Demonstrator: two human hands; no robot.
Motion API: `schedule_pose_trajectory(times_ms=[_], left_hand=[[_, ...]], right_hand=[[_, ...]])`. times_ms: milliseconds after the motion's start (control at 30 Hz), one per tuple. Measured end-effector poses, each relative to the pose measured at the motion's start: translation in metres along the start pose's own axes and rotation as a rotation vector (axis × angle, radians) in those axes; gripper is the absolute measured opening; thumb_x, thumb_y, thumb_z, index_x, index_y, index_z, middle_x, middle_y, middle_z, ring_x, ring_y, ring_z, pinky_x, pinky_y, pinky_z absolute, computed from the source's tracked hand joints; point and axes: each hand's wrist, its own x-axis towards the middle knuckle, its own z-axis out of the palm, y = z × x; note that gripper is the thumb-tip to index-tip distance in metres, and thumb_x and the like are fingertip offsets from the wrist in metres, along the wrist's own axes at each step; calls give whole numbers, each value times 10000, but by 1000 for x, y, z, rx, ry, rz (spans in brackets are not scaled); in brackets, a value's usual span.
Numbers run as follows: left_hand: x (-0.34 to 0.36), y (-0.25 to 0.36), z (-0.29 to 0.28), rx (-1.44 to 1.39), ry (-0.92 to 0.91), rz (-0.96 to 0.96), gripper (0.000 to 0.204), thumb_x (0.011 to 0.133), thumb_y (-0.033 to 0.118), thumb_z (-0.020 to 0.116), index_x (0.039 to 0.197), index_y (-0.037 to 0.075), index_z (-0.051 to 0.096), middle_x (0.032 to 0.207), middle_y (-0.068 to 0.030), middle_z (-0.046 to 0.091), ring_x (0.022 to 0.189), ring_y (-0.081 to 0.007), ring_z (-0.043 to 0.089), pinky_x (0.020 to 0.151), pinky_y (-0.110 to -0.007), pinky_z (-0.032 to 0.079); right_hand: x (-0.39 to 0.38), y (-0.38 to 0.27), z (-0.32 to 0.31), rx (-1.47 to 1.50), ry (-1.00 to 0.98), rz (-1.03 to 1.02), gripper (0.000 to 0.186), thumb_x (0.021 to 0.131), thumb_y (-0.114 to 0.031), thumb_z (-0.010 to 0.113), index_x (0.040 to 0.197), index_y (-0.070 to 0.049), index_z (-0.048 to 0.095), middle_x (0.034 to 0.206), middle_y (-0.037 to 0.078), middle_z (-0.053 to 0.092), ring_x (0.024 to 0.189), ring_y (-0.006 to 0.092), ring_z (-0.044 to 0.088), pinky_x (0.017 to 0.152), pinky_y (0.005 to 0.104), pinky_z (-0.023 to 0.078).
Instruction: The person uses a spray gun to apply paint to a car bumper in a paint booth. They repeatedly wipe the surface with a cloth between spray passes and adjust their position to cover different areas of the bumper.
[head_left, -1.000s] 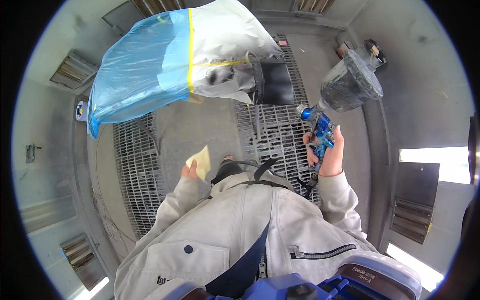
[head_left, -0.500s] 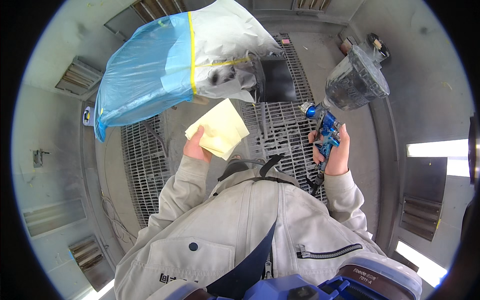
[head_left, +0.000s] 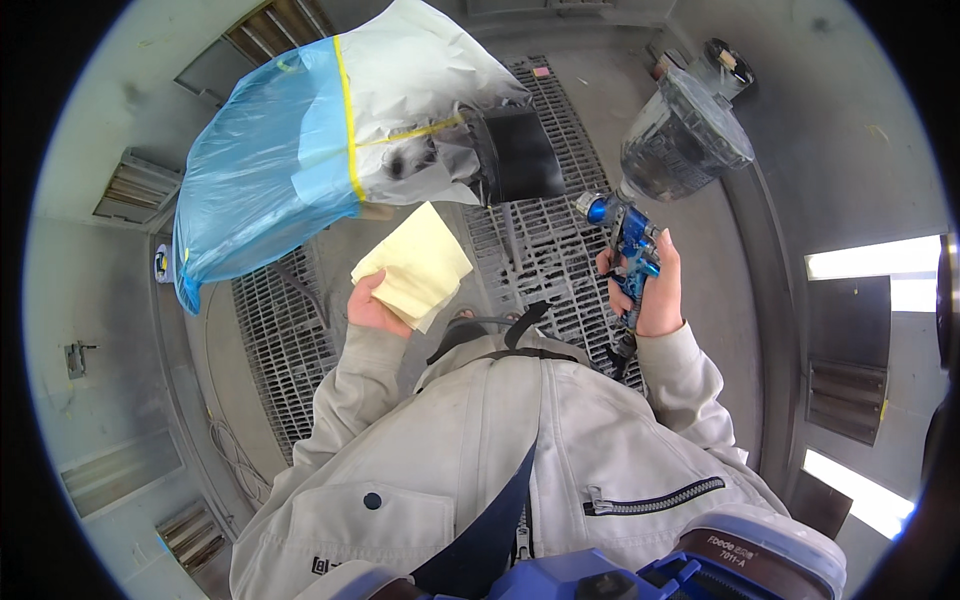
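My left hand (head_left: pixel 374 303) pinches a folded pale yellow cloth (head_left: pixel 418 262) by its lower left edge, thumb on top. In my right hand (head_left: pixel 657 290) is a blue spray gun (head_left: pixel 632 243), its handle wrapped by my fingers. A large grey, paint-smeared cup (head_left: pixel 684 137) sits on top of the gun, and the nozzle points up and to the left. Ahead of both hands stands an object wrapped in blue plastic film (head_left: pixel 262 160) and white masking paper (head_left: pixel 420 62), joined by yellow tape (head_left: pixel 349 120). A glossy black panel (head_left: pixel 528 153) shows at the wrapping's right end.
Metal floor grating (head_left: pixel 545 262) runs beneath me, with another strip (head_left: pixel 275 340) to the left. A hose (head_left: pixel 235 455) lies along the left wall. Containers (head_left: pixel 728 65) stand at the far right. Vents (head_left: pixel 845 400) and bright lights line the walls.
The wrapped object and floor have shifted leftward in view, and both hands sit slightly further left. The cloth and the spray gun stay in the same hands.
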Motion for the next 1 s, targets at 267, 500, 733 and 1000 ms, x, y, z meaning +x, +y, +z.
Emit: schedule_pose_trajectory(times_ms=[267, 500, 733, 1000], left_hand=[[16, -1, -17, 706, -231, 32, 431, 941, 122, 525, 1343, 22, 645, 1004, -80, 686, 886, -223, 636, 829, -356, 513], [48, -28, 59, 1813, -457, 358, 736, 996, 206, 589, 1680, 142, 324, 841, -181, 704, 715, -367, 677, 709, -432, 547], [90, -83, 75, 2128, -525, 457, 950, 1052, 497, 604, 1750, 143, 65, 871, -218, 748, 702, -410, 721, 655, -520, 582], [110, -99, 66, 2311, -528, 588, 1097, 991, 461, 697, 1757, 154, -25, 891, -184, 726, 687, -365, 724, 644, -489, 589]], right_hand=[[-3, 1, 0, 47, 54, 23, 743, 1078, -687, 358, 1124, -1, 639, 893, 128, 704, 451, 117, 434, 431, 272, 385], [-6, 2, -9, 11, 50, 63, 748, 1068, -734, 292, 936, -36, 530, 993, 216, 676, 439, 145, 436, 415, 295, 388], [-10, -3, -6, -90, 21, 54, 786, 1073, -703, 294, 1044, 20, 601, 960, 175, 686, 445, 135, 435, 431, 289, 383], [-9, -6, -1, -159, 1, 85, 846, 1073, -724, 253, 1080, 54, 588, 974, 185, 667, 443, 140, 419, 430, 305, 372]])
